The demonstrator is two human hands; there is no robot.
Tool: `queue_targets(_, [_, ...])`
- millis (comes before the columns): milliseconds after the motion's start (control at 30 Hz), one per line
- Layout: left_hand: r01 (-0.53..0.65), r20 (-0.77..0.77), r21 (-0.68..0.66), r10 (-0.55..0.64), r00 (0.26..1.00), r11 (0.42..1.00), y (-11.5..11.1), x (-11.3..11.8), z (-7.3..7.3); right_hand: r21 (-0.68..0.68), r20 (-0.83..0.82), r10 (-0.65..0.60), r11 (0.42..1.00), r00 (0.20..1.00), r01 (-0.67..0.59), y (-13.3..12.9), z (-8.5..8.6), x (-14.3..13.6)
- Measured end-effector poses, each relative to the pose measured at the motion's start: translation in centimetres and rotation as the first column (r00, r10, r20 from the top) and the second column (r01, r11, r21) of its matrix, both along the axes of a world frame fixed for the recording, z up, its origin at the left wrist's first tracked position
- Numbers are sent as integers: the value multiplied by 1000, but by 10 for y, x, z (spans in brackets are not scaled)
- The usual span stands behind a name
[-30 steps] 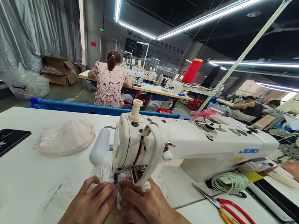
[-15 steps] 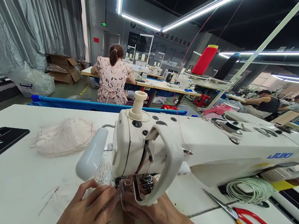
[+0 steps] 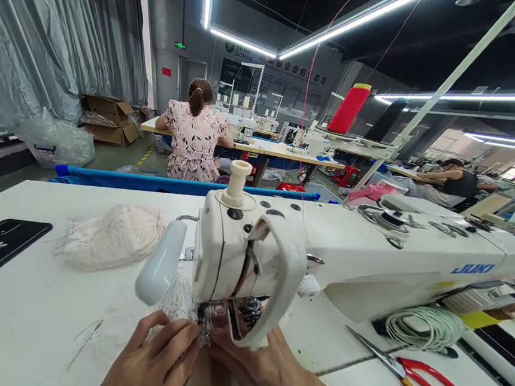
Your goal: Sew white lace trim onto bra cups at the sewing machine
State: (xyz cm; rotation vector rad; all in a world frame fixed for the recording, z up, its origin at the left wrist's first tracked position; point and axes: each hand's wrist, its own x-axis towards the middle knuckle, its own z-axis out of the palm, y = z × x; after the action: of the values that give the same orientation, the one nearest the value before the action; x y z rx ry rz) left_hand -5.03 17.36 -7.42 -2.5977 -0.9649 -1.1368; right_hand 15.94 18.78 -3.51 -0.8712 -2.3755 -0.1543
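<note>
White lace fabric [image 3: 176,299] lies under the needle end of a white sewing machine [image 3: 361,250]. My left hand [image 3: 152,361] is at the left of the presser area, its bent fingers pressed together on the lace edge. Close to the needle, my right hand [image 3: 266,363] grips the lace from the other side; its fingertips are partly hidden by the machine head and the curved white guard [image 3: 287,280]. Pink thread runs down to the machine from above. Left of the machine, a heap of pale lace pieces [image 3: 114,235] with loose thread ends rests on the table.
A dark phone [image 3: 9,244] lies at the left. Red-handled scissors [image 3: 389,361] and a coil of pale green cord [image 3: 425,328] are right of my hands. A red thread cone [image 3: 349,108] stands behind. Co-workers sit at tables ahead, one in a floral top [image 3: 196,135].
The view has shifted slightly, so the machine and scissors appear a little further left. The pink thread hangs differently. Both hands stay on the lace, nearly in the same place.
</note>
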Motion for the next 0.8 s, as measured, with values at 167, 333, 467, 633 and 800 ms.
queue_targets(167, [-25, -14, 41, 25, 1000, 999, 0, 1, 1, -40, -92, -6, 999, 996, 2, -1, 7, -2])
queue_targets(333, [-31, -99, 31, 34, 995, 999, 1, -2, -2, -126, -135, 17, 992, 991, -34, -2, 9, -1])
queue_targets(467, [-38, -96, 45, 42, 994, 998, 1, -3, -3, -207, -157, 62, 974, 986, -95, -2, 6, 1])
queue_targets(633, [-36, -69, 28, 38, 997, 999, -1, 0, 1, -187, -168, 2, 982, 986, -34, -4, 0, 0])
queue_targets(800, [-34, -17, 45, 35, 999, 998, 0, 2, 1, -137, -145, 20, 990, 989, -40, -2, -4, -2])
